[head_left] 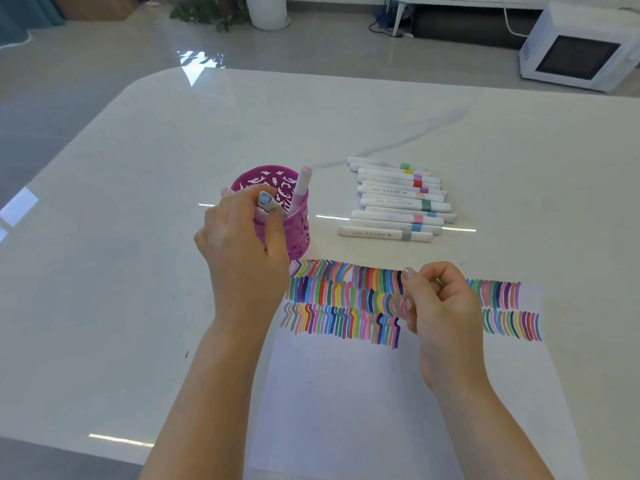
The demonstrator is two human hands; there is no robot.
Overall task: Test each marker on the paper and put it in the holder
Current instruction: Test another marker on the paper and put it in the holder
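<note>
Purple openwork holder (298,233) is noted upright on the white table (138,202), just beyond the upper left corner of the paper (346,393). One pink-capped marker (300,190) is seen leaning inside it. A blue-capped marker (267,199) is gripped by the left hand (242,251), fingers and thumb curled round the barrel, cap end up, over the holder's mouth. Its lower end is hidden by the hand and rim. The right hand (443,306) is held above the coloured strokes (346,296), fingers curled in, with nothing visible in them.

Handling, judged: the markers are taken to be light, stiff and smooth-barrelled, so rolling on the glossy top is expected. A mid-barrel pinch, clear of the cap, is preferred. The holder is judged light and liable to tip if its rim is knocked sideways, so a straight downward release is advised. The paper is thin and could be dragged by a sliding wrist.

Room: the row of markers (398,199), presumably untested, is laid flat to the right of the holder, apart from it and near the paper's far edge. Open tabletop is available to the left and beyond. The table's near edge is crossed by both forearms; its rounded far left corner is well away.
</note>
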